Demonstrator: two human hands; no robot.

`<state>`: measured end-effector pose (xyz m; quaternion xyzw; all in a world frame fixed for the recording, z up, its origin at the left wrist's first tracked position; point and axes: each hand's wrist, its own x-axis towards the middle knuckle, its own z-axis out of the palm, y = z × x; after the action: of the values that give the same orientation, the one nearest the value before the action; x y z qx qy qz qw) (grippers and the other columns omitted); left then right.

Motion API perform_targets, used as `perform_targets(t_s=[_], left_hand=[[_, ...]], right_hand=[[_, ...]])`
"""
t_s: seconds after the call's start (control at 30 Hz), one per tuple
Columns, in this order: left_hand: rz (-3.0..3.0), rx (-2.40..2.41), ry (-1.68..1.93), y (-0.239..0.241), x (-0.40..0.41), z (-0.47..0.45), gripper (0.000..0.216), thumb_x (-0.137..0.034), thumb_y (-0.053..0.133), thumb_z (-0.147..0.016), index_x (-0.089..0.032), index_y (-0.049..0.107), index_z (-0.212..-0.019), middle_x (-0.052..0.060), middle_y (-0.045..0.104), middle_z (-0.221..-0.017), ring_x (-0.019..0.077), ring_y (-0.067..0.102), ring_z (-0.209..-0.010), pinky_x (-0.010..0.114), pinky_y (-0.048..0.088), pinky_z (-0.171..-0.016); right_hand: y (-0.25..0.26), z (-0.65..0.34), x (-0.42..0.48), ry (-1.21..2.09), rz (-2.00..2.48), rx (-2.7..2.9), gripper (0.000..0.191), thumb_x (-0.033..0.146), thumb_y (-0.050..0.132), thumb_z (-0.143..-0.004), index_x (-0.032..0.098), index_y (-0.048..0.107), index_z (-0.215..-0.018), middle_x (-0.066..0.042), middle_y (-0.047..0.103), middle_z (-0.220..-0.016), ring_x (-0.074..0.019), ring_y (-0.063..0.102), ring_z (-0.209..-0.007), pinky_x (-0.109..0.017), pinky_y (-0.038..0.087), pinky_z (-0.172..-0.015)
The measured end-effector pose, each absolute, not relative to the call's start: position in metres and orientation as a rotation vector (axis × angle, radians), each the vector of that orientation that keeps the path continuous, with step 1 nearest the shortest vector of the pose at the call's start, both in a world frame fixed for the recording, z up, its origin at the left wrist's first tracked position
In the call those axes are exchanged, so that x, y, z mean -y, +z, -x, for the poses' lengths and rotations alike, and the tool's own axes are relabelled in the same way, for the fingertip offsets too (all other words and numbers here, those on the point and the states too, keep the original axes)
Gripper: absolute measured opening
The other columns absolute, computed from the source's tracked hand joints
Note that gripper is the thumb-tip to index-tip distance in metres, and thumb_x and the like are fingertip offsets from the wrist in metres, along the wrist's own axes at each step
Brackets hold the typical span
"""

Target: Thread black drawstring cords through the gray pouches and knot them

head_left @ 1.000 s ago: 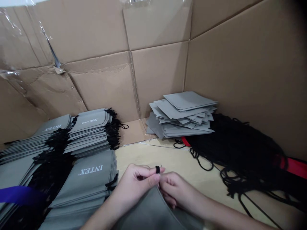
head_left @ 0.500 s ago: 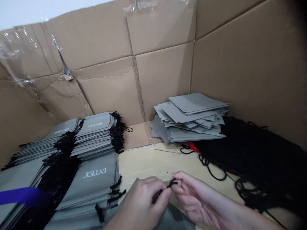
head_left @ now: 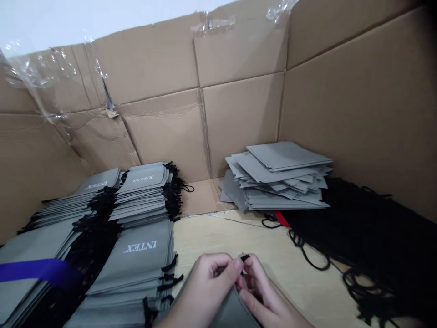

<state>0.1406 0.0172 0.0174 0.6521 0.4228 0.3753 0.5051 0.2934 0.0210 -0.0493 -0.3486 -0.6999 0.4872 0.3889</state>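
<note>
Close together at the bottom middle, my two hands work at the corner of a grey pouch (head_left: 234,312). My left hand (head_left: 213,282) is closed, thumb against fingers, at the pouch's top corner. The fingers of my right hand (head_left: 261,291) pinch a short black cord (head_left: 245,258) right beside the left thumb. Most of the pouch hangs below the hands, partly hidden by them. Left of my hands lies a stack of grey pouches (head_left: 136,266) printed INTEX, black cord ends sticking out at its side.
More INTEX pouch stacks (head_left: 139,193) stand at the back left, and a purple band (head_left: 37,269) crosses one at the left. Loose grey pieces (head_left: 287,177) are piled at the back right. Black cords (head_left: 362,237) lie heaped at right. Cardboard walls (head_left: 164,123) enclose the table (head_left: 205,232).
My right hand has come in from the right to meet my left, its fingers now curled round the cord. The view has shifted slightly, so the stacks appear lower and further right.
</note>
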Motion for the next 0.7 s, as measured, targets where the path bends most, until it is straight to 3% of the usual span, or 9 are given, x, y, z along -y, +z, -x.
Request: perform_targets(t_s=[0.17,0.33,0.53,0.7], left_hand=[[-1.515,-0.989,0.946,0.016,-0.016,-0.141,0.044,-0.054,0.049,-0.08,-0.015,0.055,-0.061,-0.002,0.051,-0.06,0.0121,0.047,-0.062,0.021,0.036,-0.062],[-1.319,-0.984,0.978,0.013,-0.016,-0.141,0.047,-0.059,0.065,-0.063,-0.012,0.06,-0.065,-0.001,0.055,-0.06,0.0129,0.049,-0.061,0.024,0.036,-0.063],[-1.079,-0.97,1.026,0.012,-0.014,-0.143,0.047,-0.054,0.077,-0.048,-0.012,0.064,-0.065,0.002,0.061,-0.058,0.0159,0.056,-0.063,0.028,0.041,-0.069],[-1.001,-1.016,1.039,0.01,-0.014,-0.144,0.044,-0.048,0.082,-0.042,-0.012,0.066,-0.062,0.004,0.066,-0.061,0.0176,0.061,-0.064,0.03,0.044,-0.07]], right_hand=[[-0.045,-0.291,-0.025,1.27,0.807,1.685,0.034,0.054,0.052,-0.081,0.024,0.046,-0.095,0.002,0.045,-0.076,-0.0148,0.045,-0.068,-0.025,0.04,-0.063],[-0.038,-0.294,-0.025,1.081,0.863,1.682,0.028,0.047,0.054,-0.081,0.021,0.047,-0.072,0.003,0.041,-0.066,-0.0135,0.043,-0.061,-0.023,0.039,-0.056],[-0.024,-0.301,-0.031,0.605,0.802,1.83,0.013,0.025,0.054,-0.081,0.022,0.054,-0.068,-0.001,0.053,-0.065,-0.0147,0.051,-0.057,-0.024,0.043,-0.05],[-0.024,-0.314,-0.039,0.193,0.652,2.044,0.018,0.018,0.05,-0.083,0.025,0.063,-0.072,-0.004,0.061,-0.066,-0.0157,0.058,-0.056,-0.024,0.047,-0.049]])
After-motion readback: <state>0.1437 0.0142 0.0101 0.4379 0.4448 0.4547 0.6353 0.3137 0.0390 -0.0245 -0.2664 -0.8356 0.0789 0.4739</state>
